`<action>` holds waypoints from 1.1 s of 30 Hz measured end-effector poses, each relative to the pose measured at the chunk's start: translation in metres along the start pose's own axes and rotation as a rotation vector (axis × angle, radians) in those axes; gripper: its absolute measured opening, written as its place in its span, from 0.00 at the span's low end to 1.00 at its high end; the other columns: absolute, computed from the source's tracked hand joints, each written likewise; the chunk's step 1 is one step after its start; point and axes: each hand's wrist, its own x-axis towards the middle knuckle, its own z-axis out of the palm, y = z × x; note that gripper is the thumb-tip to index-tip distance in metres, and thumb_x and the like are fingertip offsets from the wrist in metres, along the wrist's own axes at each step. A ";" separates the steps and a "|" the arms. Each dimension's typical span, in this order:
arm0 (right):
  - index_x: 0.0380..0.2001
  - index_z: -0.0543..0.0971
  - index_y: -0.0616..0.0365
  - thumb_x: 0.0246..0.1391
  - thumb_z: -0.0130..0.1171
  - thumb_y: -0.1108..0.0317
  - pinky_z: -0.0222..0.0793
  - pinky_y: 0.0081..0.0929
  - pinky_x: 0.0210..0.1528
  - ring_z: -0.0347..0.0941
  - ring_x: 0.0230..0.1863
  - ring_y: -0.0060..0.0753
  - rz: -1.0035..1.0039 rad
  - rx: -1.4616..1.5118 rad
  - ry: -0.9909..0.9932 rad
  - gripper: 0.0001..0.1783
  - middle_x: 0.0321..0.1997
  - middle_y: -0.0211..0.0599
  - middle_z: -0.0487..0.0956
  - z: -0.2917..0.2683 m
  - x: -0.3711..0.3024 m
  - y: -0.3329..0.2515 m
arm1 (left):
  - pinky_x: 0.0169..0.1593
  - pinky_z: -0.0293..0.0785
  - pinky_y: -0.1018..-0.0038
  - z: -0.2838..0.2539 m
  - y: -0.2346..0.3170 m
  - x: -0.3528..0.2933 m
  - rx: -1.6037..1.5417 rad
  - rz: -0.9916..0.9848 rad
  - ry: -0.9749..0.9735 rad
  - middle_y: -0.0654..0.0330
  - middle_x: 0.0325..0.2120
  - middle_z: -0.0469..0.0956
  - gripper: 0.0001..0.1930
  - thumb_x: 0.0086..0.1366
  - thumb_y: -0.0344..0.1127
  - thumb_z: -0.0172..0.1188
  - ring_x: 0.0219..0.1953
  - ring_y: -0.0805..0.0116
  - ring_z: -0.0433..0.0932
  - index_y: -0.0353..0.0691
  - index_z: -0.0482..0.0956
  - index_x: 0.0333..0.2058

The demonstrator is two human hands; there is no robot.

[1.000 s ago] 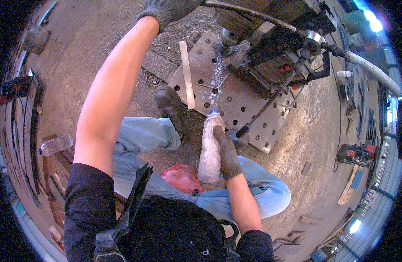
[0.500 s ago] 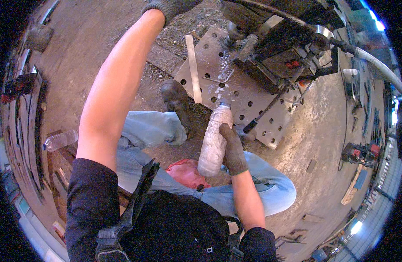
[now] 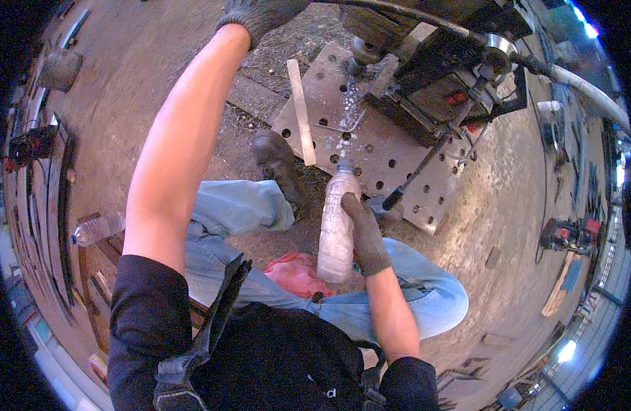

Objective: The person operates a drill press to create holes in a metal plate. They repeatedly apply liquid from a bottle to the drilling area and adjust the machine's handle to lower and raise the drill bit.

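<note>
My right hand (image 3: 365, 236), in a dark grey knit glove, is closed round a plastic bottle (image 3: 338, 226) with cloudy whitish contents. The bottle leans slightly, its narrow neck pointing away from me toward a perforated steel plate (image 3: 414, 179). Up at the top edge, my gloved left hand (image 3: 264, 17) meets the end of a long lever (image 3: 411, 15) of a drilling machine (image 3: 438, 96); its fingertips are cut off by the edge. Below the machine's spindle (image 3: 363, 51), white splashes lie on the plate. A bent metal rod (image 3: 343, 128) rests there too.
A flat metal strip (image 3: 301, 113) lies across the plate's left edge. A black-gripped handle (image 3: 411, 177) juts toward me. Red cloth (image 3: 295, 275) lies between my legs. A clear bottle (image 3: 99, 229) is at left; a red-and-black machine (image 3: 571, 235) stands at right.
The bottle has become more upright in the view, its base shifting slightly right and its neck left. My left hand and the lever's end show slightly lower and farther left.
</note>
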 end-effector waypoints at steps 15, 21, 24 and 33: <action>0.47 0.76 0.57 0.61 0.57 0.45 0.75 0.26 0.33 0.77 0.31 0.26 0.005 -0.075 0.129 0.26 0.35 0.32 0.79 -0.006 -0.001 0.000 | 0.37 0.76 0.53 0.006 0.006 -0.001 -0.033 -0.034 -0.013 0.40 0.22 0.78 0.25 0.61 0.54 0.49 0.27 0.42 0.80 0.38 0.84 0.23; 0.50 0.75 0.58 0.59 0.58 0.45 0.76 0.27 0.35 0.77 0.33 0.27 0.016 -0.094 0.086 0.28 0.37 0.33 0.79 -0.005 0.007 0.002 | 0.36 0.76 0.54 -0.005 0.000 0.000 -0.019 -0.076 -0.004 0.40 0.22 0.77 0.24 0.60 0.54 0.50 0.27 0.42 0.80 0.38 0.84 0.23; 0.54 0.72 0.60 0.56 0.61 0.44 0.77 0.30 0.40 0.77 0.37 0.31 0.009 -0.045 0.056 0.33 0.41 0.37 0.79 -0.005 0.004 0.002 | 0.36 0.76 0.54 -0.001 0.004 -0.001 -0.041 -0.086 -0.006 0.40 0.21 0.77 0.24 0.60 0.54 0.50 0.27 0.42 0.80 0.39 0.84 0.23; 0.57 0.70 0.58 0.53 0.65 0.49 0.77 0.32 0.45 0.76 0.44 0.33 -0.140 -0.057 -0.078 0.34 0.47 0.36 0.77 0.011 -0.004 -0.003 | 0.34 0.76 0.54 0.004 -0.007 0.004 0.042 -0.055 0.043 0.40 0.19 0.76 0.26 0.60 0.54 0.51 0.25 0.42 0.79 0.35 0.83 0.20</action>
